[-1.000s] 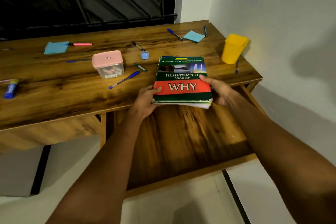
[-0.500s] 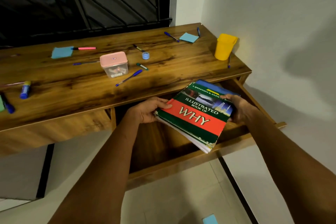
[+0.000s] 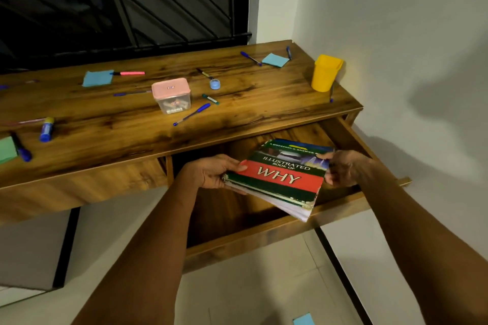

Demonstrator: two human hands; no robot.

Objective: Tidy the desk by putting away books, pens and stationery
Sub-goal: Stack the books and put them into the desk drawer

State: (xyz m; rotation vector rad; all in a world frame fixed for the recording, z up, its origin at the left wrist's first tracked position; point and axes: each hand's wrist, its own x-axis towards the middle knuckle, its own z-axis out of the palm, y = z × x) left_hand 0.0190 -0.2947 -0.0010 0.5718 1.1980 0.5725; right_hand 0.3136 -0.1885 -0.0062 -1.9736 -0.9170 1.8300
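A stack of books point(image 3: 282, 179), topped by a green and red "Illustrated Book of WHY", hangs tilted inside the open wooden drawer point(image 3: 264, 237). My left hand point(image 3: 211, 171) grips the stack's left edge. My right hand point(image 3: 343, 169) holds its right edge. The far end of the stack reaches under the desk top point(image 3: 105, 124). On the desk lie several blue pens point(image 3: 192, 114), a pink highlighter point(image 3: 129, 73), blue sticky notes point(image 3: 97, 78) and a glue stick point(image 3: 47, 129).
A pink-lidded clear box point(image 3: 171, 95) stands mid-desk, and a yellow cup point(image 3: 325, 72) stands by the right wall. A small blue cap point(image 3: 215, 84) and a green marker point(image 3: 210, 99) lie nearby. A blue note point(image 3: 303, 320) lies on the floor.
Both hands carried the book stack off the desk top and down into the open drawer. It has since turned flatter and slid further in under the desk.
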